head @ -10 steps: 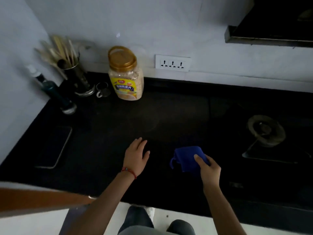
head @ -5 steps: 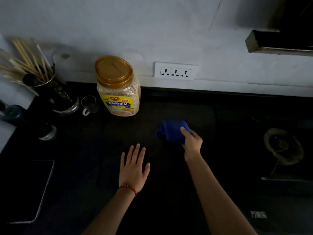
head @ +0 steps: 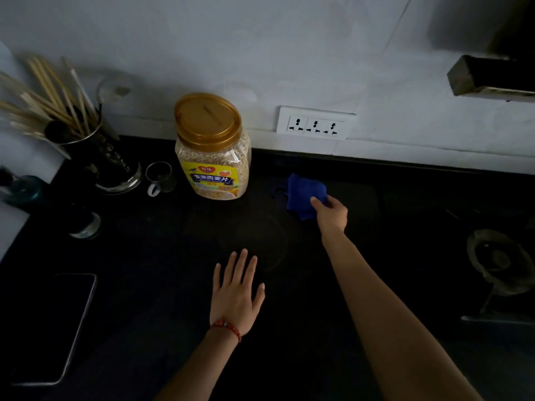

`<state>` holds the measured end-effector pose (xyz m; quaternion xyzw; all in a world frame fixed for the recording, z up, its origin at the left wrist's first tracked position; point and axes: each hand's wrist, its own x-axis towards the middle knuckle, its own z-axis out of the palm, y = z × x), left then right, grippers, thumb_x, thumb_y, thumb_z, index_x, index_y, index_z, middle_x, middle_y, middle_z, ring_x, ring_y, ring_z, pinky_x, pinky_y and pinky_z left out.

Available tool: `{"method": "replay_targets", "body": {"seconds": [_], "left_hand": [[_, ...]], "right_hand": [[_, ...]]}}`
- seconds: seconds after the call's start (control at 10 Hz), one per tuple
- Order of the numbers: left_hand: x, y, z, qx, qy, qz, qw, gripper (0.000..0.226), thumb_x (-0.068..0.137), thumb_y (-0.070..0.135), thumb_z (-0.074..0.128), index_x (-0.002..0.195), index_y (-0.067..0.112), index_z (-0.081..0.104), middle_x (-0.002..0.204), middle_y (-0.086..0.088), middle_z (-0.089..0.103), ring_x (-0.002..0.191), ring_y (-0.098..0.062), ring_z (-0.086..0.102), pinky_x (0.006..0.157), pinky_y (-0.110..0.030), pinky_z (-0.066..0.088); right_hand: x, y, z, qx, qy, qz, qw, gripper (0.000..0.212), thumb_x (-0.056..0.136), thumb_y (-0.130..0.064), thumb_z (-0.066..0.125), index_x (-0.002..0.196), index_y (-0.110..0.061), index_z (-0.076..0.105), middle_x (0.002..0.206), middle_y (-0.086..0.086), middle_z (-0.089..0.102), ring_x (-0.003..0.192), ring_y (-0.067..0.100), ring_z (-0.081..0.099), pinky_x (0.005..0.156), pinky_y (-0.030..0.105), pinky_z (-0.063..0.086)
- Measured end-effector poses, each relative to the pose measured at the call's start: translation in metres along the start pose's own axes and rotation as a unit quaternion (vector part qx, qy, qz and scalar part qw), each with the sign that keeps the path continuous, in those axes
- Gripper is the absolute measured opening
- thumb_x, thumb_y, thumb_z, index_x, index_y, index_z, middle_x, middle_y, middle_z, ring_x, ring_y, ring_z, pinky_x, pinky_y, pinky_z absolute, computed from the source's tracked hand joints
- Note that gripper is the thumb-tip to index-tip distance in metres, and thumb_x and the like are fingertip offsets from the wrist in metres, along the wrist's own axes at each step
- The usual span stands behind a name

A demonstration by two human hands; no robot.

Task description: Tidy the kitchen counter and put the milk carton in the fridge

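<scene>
Head view, dim light. The black stone worktop (head: pixel 150 285) fills the frame below a pale wall. The right hand (head: pixel 331 214) is stretched toward the back of the worktop, its fingers (head: pixel 315 201) closed on a crumpled dark blue cloth (head: pixel 304 195) pressed flat to the surface; judged to be a wiping pass. The left hand (head: pixel 236 293) lies palm-down near the front edge, fingers spread and holding nothing, well apart from the cloth, a red bead bracelet (head: pixel 227 328) at the wrist.

The clear plastic oat jar with the gold lid (head: pixel 212 149) stands just left of the cloth, near but not touching. Further left: a small clear glass mug (head: pixel 159 176), a dark metal holder of wooden chopsticks (head: pixel 72 134), and a dark glass bottle (head: pixel 84 224). A black phone (head: pixel 55 325) lies flat at the front left. A gas burner (head: pixel 498 261) sits at the right edge.

The milk carton is not in sight (nor the fridge), so that step is judged not yet done.

Risks: a leftward sweep of the cloth could nudge the jar into the mug, since they stand close together. The cloth is bunched, so it may skip patches. A rightward sweep could snag the burner. Poor light may hide leftover smears.
</scene>
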<state>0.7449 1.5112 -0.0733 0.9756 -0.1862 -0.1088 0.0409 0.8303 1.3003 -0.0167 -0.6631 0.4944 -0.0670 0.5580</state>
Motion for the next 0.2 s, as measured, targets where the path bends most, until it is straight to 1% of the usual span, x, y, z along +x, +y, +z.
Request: {"method": "replay_targets", "body": {"seconds": [0.1, 0.2], "left_hand": [[-0.002, 0.000, 0.000, -0.006, -0.002, 0.002, 1.000, 0.055, 0.084, 0.049, 0.028, 0.131, 0.023, 0.042, 0.140, -0.003, 0.047, 0.128, -0.023, 0.045, 0.102, -0.045, 0.030], [-0.002, 0.001, -0.001, -0.035, -0.003, -0.001, 0.999, 0.059, 0.084, 0.050, 0.022, 0.135, 0.022, 0.037, 0.146, -0.003, 0.038, 0.135, -0.023, 0.035, 0.106, -0.045, 0.022]], "right_hand": [[-0.007, 0.008, -0.011, -0.048, -0.012, -0.024, 0.998, 0.054, 0.084, -0.023, 0.062, 0.134, -0.014, 0.042, 0.137, 0.008, 0.049, 0.122, 0.023, 0.050, 0.100, 0.037, 0.042], [-0.020, 0.019, -0.024, -0.115, -0.015, -0.064, 0.991, 0.053, 0.086, -0.025, 0.060, 0.135, -0.016, 0.040, 0.135, 0.007, 0.051, 0.119, 0.021, 0.052, 0.091, 0.030, 0.042]]}}
